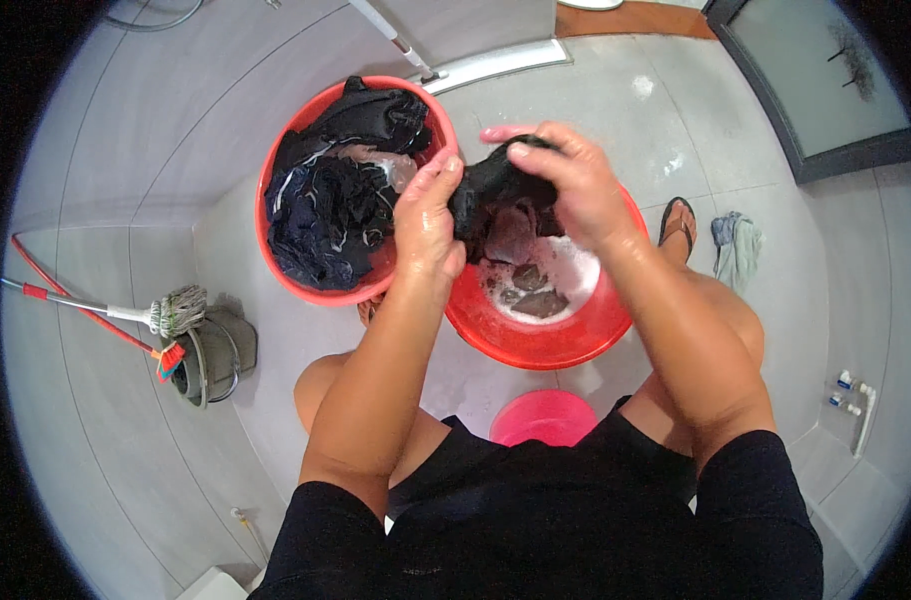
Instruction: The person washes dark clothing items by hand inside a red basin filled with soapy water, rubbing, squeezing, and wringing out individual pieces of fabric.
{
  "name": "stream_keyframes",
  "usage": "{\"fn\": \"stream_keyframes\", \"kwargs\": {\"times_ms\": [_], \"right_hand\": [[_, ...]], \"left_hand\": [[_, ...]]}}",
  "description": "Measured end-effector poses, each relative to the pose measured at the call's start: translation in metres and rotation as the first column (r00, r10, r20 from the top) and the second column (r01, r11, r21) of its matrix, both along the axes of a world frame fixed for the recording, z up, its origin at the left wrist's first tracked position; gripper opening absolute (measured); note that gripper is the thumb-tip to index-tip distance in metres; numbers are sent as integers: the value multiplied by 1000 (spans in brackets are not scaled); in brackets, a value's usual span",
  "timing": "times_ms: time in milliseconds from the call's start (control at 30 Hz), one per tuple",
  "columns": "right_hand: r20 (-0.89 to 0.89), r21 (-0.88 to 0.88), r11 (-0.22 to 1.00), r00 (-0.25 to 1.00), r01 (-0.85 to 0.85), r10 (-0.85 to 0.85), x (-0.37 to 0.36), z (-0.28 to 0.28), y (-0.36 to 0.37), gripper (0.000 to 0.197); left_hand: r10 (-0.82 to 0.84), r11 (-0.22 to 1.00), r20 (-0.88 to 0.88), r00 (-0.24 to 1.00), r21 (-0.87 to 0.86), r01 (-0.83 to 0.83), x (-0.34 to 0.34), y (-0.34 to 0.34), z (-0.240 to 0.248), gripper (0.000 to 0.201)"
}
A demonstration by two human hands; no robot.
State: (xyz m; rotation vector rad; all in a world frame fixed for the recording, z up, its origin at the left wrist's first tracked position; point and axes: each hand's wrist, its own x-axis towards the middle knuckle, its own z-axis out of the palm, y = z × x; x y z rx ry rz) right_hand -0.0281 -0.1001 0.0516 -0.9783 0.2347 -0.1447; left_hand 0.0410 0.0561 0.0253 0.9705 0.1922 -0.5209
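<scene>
Stretched between my two hands is a wet black garment (pixel 505 190), bunched up; its exact kind cannot be made out. My left hand (pixel 430 215) grips its left end, thumb pointing up. At the other end, my right hand (pixel 580 185) holds the cloth with the thumb pressed on top. Below the garment stands a red basin (pixel 545 350) with foamy, soapy water and some dark cloth in it. To the left, a second red basin (pixel 320 295) is heaped with dark wet clothes (pixel 335 200), black and navy, plus a paler piece.
A pink stool or tub (pixel 545 415) lies between my knees. At left, a mop (pixel 180 310) and an orange brush (pixel 168 358) rest by a grey bucket (pixel 210 350). A grey rag (pixel 737 250) lies right of my sandalled foot. A glass-panelled door (pixel 825 80) stands at far right.
</scene>
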Motion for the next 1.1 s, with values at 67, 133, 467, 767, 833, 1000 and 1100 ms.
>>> {"fn": "stream_keyframes", "kwargs": {"times_ms": [67, 133, 467, 767, 833, 1000, 1100], "right_hand": [[143, -418, 889, 980, 188, -140, -5, -6, 41, 15], [446, -642, 681, 894, 352, -41, -12, -12, 86, 13], [363, -696, 544, 883, 469, -297, 4, -35, 70, 22], [441, -728, 476, 868, 494, -226, -10, -23, 81, 27], [232, -770, 472, 877, 430, -421, 5, -53, 38, 26], [9, -568, 807, 982, 159, -187, 21, -49, -6, 44], [-176, -605, 720, 939, -340, 295, 2, -11, -14, 40]], "left_hand": [[-13, 1000, -13, 1000, -3, 13, -5, -9, 2, 17], [-374, 883, 58, 926, -282, 374, 18, 19, -48, 10], [-297, 953, 16, 955, -47, 298, -13, -15, -44, 17], [-184, 982, -86, 979, 23, 187, -22, -18, -48, 30], [-152, 968, -271, 951, 154, 199, -48, -41, 4, 37], [-186, 982, 101, 977, 34, 184, -20, -21, 22, 54], [-237, 971, 166, 957, 16, 238, 2, 9, 27, 57]]}}
